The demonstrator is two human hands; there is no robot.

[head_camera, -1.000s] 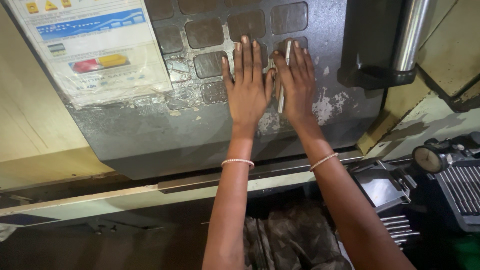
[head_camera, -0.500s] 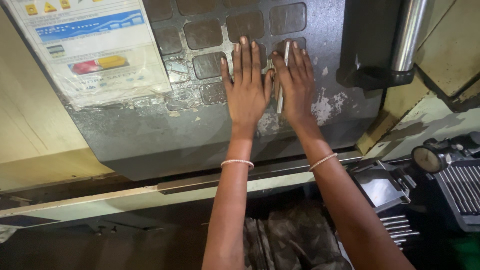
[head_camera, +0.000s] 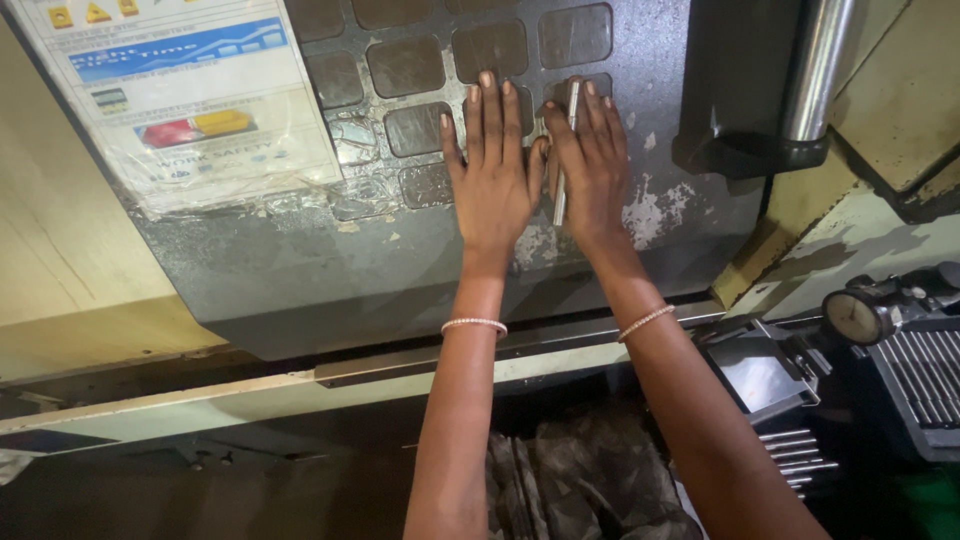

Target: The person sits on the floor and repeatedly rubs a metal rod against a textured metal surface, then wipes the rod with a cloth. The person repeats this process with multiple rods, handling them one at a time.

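Both hands lie flat against a grey machine panel (head_camera: 300,270) set with rows of dark square pads (head_camera: 405,65). The left hand (head_camera: 492,170) is spread open, palm on the panel, fingers together and pointing up over the pads, clamped on nothing. The right hand (head_camera: 592,165) rests just beside it, thumbs nearly touching, and it pins a slim metal rod (head_camera: 565,160) against the panel; the rod runs upright between thumb and forefinger, its top near the fingertips and its lower end showing below the thumb, so the hand is closed loosely about it rather than fisted. The rod looks stiff, light and smooth, likely a little slippery where bare metal meets skin, and it would be best taken by its middle, pinched between thumb and first two fingers, since either end would let it swing. A thin beaded bracelet (head_camera: 474,324) circles each wrist. A laminated safety sheet (head_camera: 190,100) is stuck to the panel's upper left, a polished steel column (head_camera: 815,65) stands at the upper right, and a dial gauge (head_camera: 855,317) sits at the right edge among ribbed metal parts (head_camera: 925,375)
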